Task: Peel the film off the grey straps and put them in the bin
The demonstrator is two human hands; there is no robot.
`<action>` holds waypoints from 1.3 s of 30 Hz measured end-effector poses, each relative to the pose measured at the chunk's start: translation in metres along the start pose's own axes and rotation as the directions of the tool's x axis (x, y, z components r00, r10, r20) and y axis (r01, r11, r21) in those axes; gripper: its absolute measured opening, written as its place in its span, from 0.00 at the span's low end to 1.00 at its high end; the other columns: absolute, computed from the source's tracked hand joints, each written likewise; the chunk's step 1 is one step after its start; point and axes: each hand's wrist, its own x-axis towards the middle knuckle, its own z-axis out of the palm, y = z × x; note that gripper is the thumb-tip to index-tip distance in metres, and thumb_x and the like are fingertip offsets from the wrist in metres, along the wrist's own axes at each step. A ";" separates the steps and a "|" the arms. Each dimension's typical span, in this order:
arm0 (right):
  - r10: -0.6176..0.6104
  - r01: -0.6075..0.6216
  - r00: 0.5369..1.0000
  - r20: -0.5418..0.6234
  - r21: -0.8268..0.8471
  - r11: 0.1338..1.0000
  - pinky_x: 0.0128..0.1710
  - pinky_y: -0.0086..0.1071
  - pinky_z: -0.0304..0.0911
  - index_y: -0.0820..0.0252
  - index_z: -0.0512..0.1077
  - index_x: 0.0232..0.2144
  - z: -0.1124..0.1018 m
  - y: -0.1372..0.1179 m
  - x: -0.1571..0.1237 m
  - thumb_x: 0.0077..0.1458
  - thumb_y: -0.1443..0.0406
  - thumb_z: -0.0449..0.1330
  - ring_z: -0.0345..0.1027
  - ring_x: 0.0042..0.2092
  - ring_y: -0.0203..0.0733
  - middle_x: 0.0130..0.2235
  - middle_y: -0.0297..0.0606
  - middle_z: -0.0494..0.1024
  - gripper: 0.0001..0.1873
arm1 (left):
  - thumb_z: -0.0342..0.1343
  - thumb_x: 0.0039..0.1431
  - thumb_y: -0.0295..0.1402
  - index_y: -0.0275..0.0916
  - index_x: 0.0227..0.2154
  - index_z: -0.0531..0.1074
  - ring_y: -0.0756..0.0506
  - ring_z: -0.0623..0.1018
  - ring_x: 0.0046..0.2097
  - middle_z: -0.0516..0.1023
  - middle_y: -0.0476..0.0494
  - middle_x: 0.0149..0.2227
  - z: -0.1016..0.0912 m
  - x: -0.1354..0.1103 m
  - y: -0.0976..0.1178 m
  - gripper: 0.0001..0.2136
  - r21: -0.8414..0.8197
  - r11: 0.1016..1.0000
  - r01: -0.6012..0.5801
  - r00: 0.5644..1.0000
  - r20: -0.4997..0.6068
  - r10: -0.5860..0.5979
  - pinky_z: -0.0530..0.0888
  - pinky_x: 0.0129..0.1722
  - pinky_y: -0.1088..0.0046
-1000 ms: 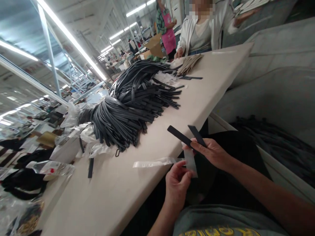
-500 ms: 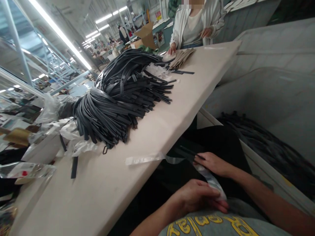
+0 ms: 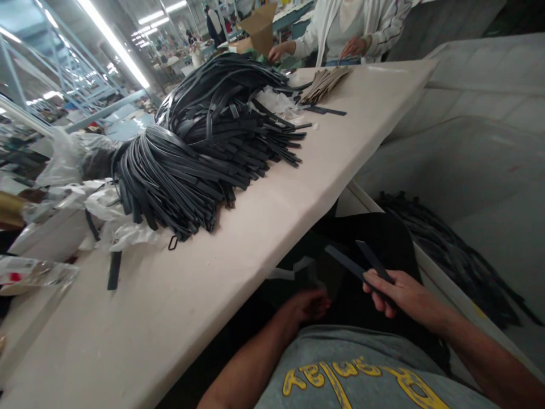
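Beside the table (image 3: 238, 267), head view: right hand (image 3: 394, 291) is clasping two flat, blunt-ended dark straps (image 3: 346, 262), their middles being covered by the grasp. Nearer the table, left hand (image 3: 314, 305) is showing blurred, shadowed, its grip impossible to tell; translucent film strip (image 3: 304, 264) is showing dimly alongside, contact unclear. Atop the table, glossy strap bundles (image 3: 170, 176) are lying heaped.

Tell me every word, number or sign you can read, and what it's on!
"R…y", yellow and upside down, on the grey cloth shirt; the middle letters are too distorted to read surely.
Clear plastic packet with a red mark: any print is too small and blurred to read.
I can read nothing else.
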 end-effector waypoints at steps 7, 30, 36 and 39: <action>-0.030 0.045 0.997 0.067 -0.234 0.971 0.20 0.30 0.57 0.57 0.68 0.23 0.007 0.003 -0.046 0.58 0.38 0.47 0.63 0.19 0.38 0.19 0.36 0.72 0.32 | 0.63 0.56 0.39 0.36 0.34 0.75 0.51 0.79 0.31 0.81 0.46 0.32 0.028 -0.063 0.018 0.10 -0.249 0.929 -0.272 0.946 0.106 0.306 0.75 0.35 0.76; -0.176 0.153 0.984 0.024 -0.615 0.773 0.28 0.35 0.57 0.54 0.65 0.24 0.020 -0.001 -0.044 0.58 0.53 0.46 0.70 0.30 0.48 0.26 0.37 0.75 0.17 | 0.70 0.46 0.38 0.33 0.32 0.77 0.48 0.80 0.30 0.81 0.41 0.32 0.039 -0.074 0.009 0.15 -0.253 0.891 -0.377 0.915 0.048 0.401 0.74 0.33 0.74; -0.281 0.234 0.959 0.018 -0.608 0.758 0.30 0.35 0.60 0.54 0.68 0.28 0.019 0.009 -0.045 0.62 0.49 0.45 0.72 0.32 0.48 0.28 0.36 0.76 0.21 | 0.68 0.49 0.37 0.33 0.32 0.77 0.49 0.79 0.30 0.81 0.42 0.32 0.039 -0.069 0.010 0.12 -0.286 0.879 -0.382 0.916 0.007 0.400 0.74 0.32 0.75; -0.308 0.252 0.951 0.024 -0.638 0.728 0.29 0.34 0.59 0.54 0.67 0.27 0.020 0.012 -0.045 0.63 0.49 0.43 0.73 0.31 0.48 0.27 0.36 0.76 0.22 | 0.68 0.49 0.36 0.33 0.31 0.76 0.49 0.79 0.30 0.81 0.43 0.30 0.039 -0.065 0.010 0.11 -0.300 0.881 -0.367 0.923 0.003 0.385 0.74 0.31 0.76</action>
